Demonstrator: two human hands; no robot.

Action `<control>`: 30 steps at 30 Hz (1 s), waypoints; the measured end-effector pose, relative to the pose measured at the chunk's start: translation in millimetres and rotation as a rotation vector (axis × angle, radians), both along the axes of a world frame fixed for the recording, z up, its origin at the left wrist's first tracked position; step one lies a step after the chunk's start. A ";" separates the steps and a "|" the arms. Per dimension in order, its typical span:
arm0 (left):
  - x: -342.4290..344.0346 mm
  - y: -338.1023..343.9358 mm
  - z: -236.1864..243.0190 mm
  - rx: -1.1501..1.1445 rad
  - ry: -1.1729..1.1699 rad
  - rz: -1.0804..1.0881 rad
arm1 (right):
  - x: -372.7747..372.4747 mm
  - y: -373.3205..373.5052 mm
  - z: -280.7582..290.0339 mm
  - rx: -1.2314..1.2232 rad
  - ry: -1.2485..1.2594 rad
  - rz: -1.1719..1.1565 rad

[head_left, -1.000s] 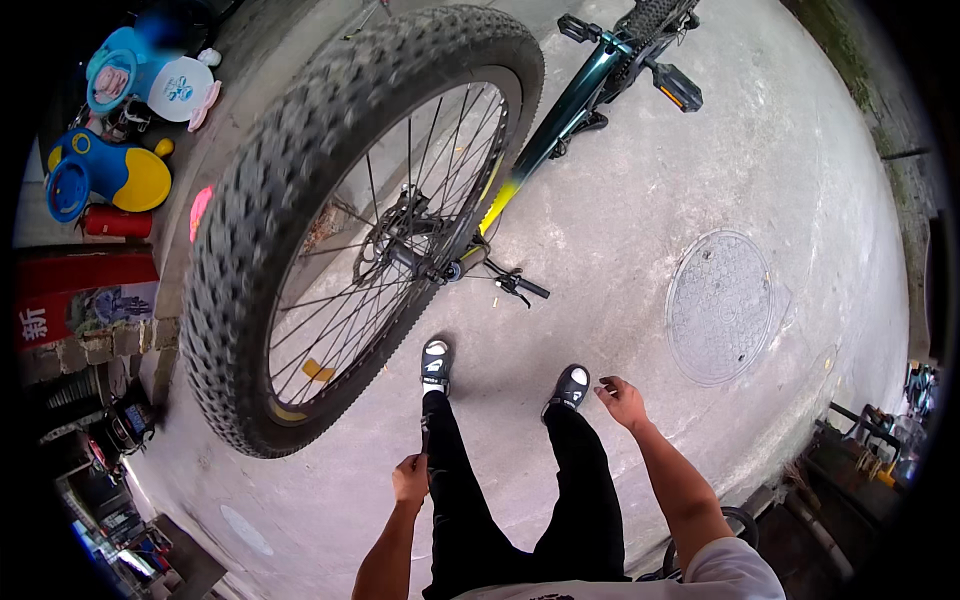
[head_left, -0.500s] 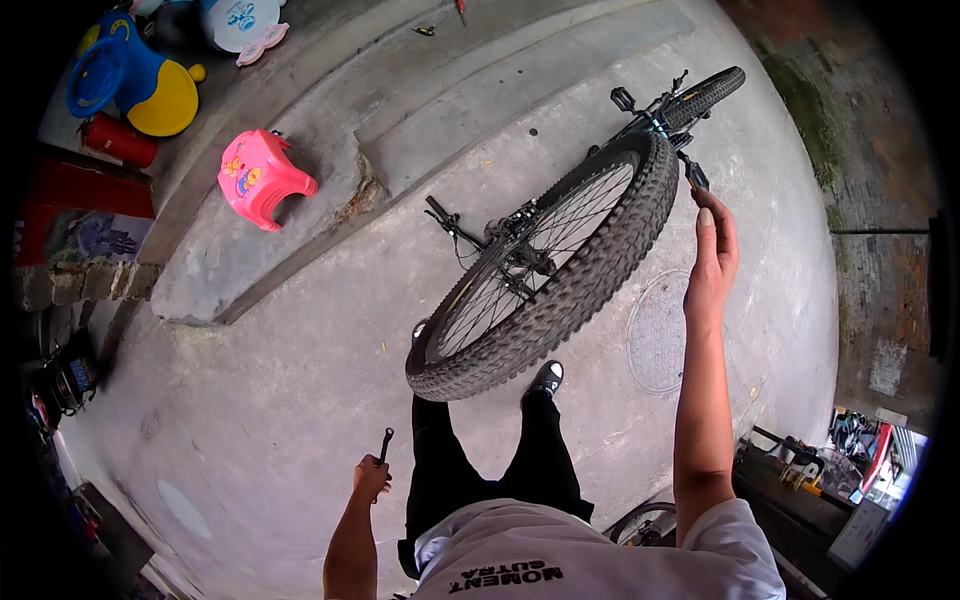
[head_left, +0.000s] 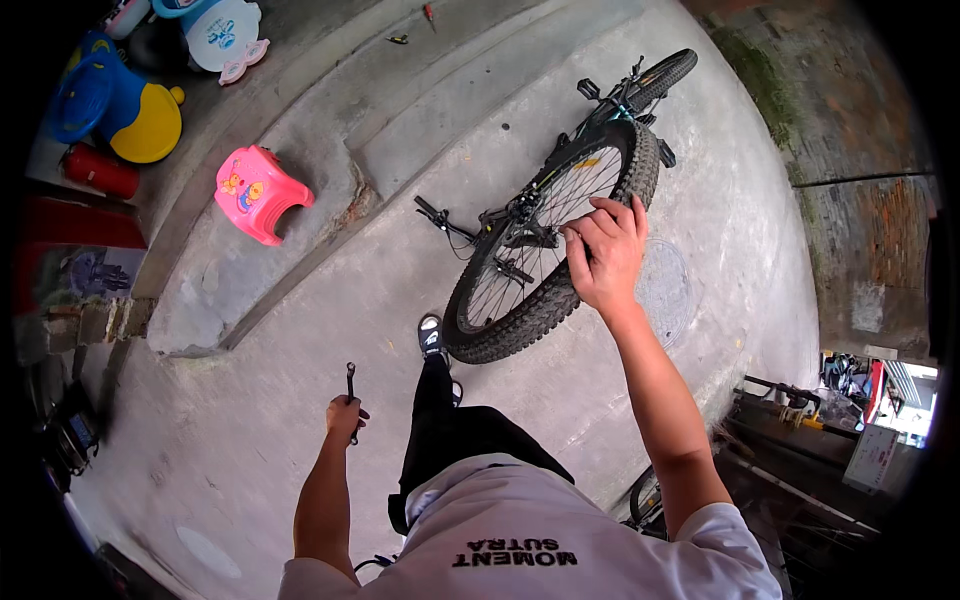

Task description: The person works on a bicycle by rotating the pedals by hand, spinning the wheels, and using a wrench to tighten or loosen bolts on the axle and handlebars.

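My left hand (head_left: 343, 417) is closed round a dark combination wrench (head_left: 351, 380), its ring end pointing up and away from me. In front of me a mountain bike lies tipped over, its knobbly-tyred wheel (head_left: 530, 320) nearest me and its other wheel (head_left: 668, 75) far off at upper right. My right hand (head_left: 610, 260) is over the near wheel's right side, covering part of the tyre. Its thumb and forefinger come together at the tips while the other fingers curl. Whatever they pinch, if anything, is too small to make out. Whether this hand touches the tyre, I cannot tell.
A pink plastic stool (head_left: 262, 195) stands on the raised concrete step (head_left: 290, 290) at left. Behind it are a blue and yellow toy (head_left: 135, 110) and a red cylinder (head_left: 100, 170). A round manhole cover (head_left: 668, 295) lies right of the wheel. Clutter and a brick wall line the right.
My right hand has come back from beside the pedal, down and left, over the near wheel. My left hand has moved slightly forward and left with the wrench. My feet have shifted.
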State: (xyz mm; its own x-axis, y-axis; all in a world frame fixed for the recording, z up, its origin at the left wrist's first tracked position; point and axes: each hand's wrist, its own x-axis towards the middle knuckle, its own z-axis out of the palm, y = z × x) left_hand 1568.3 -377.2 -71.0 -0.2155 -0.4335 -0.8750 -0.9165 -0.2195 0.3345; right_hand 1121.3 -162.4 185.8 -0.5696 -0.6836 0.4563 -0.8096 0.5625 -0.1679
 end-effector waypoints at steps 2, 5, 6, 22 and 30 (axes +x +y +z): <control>-2.7 -3.2 5.8 -0.019 0.034 -0.084 | 10.4 -4.3 -0.5 -0.013 0.022 0.003; 1.7 1.7 18.4 -0.055 0.063 -0.226 | 21.9 -4.6 -14.4 -0.061 0.053 0.015; 6.6 7.7 24.1 -0.066 0.089 -0.266 | 24.8 -0.7 -17.1 -0.076 0.056 0.007; 167.8 -108.0 2.9 -0.177 -0.434 -0.359 | -50.5 34.0 19.6 -0.575 -0.549 -0.528; -57.9 -220.6 -14.2 0.002 -0.113 -0.355 | -48.8 -14.4 -3.0 -0.292 -0.420 -0.779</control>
